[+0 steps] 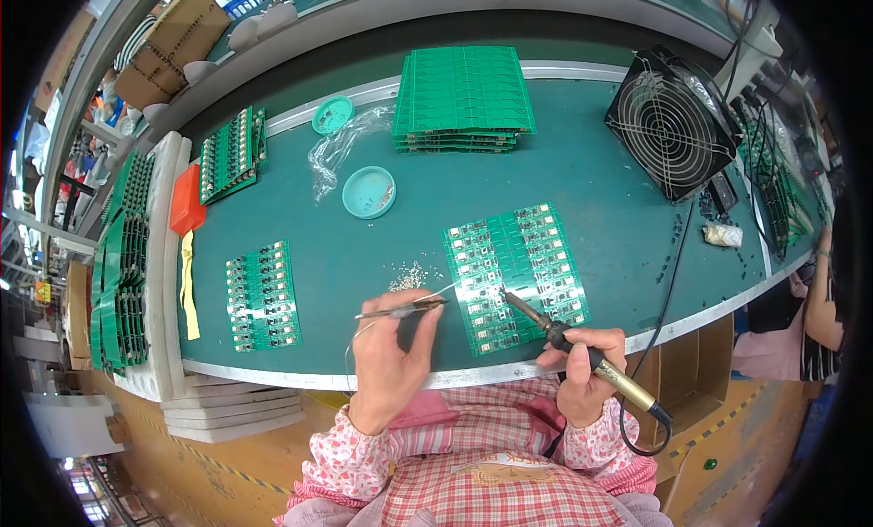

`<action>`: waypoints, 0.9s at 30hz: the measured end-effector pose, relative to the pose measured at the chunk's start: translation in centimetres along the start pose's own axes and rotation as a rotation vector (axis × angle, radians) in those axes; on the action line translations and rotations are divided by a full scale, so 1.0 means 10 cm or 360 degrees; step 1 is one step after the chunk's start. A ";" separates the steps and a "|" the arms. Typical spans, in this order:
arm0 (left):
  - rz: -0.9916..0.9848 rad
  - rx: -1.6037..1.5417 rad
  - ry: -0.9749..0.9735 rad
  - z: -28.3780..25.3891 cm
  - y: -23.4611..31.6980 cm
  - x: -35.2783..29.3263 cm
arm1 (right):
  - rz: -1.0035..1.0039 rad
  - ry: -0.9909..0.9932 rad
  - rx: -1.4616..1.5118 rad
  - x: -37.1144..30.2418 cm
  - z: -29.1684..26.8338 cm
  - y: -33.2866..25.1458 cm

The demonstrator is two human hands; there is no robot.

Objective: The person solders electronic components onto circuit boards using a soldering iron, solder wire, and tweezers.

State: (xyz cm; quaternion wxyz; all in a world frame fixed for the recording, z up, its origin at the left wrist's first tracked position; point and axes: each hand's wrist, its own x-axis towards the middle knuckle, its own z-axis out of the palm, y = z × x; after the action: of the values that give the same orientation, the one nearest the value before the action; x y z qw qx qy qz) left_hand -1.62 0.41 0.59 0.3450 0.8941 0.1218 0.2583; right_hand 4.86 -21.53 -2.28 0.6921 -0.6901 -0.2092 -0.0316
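Observation:
A green circuit board panel [511,254] with rows of small parts lies flat on the bench in front of me. My right hand [587,374] grips a soldering iron [607,368], its tip touching or just over the middle of the panel. Beside the panel's left edge, my left hand [386,359] is closed around metal tweezers [400,310]. A thin pale wire [346,363], like solder, also runs through this hand toward the panel. Tiny loose components [409,274] are scattered just beyond the left hand.
Another panel [261,295] lies left. Behind stand a stack of green boards [462,90], two turquoise dishes [369,192] [333,115] and crumpled clear plastic [350,145]. A black fan [671,122] is at far right; the iron's cord [675,281] crosses below it. Board racks [123,281] line the left.

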 end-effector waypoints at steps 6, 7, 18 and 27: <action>0.0035 -0.0059 -0.0061 0.05 0.04 0.00 | 0.0030 -0.0012 -0.0064 -0.01 -0.01 0.01; 0.0037 -0.0062 -0.0060 0.04 0.03 0.00 | 0.0040 -0.0011 -0.0066 -0.01 -0.01 0.01; -0.0120 -0.0002 0.0049 -0.08 -0.06 -0.02 | 0.0130 -0.0031 -0.0019 0.03 0.01 -0.13; 0.0058 -0.0085 -0.0066 0.07 0.04 0.01 | 0.0166 -0.0148 -0.0060 0.06 0.03 -0.09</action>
State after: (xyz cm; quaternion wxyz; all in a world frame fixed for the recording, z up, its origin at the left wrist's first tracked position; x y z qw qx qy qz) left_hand -1.15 -0.24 0.39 0.3666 0.8918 0.0915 0.2491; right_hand 4.99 -21.11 -1.29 0.6693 -0.7136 -0.2042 0.0325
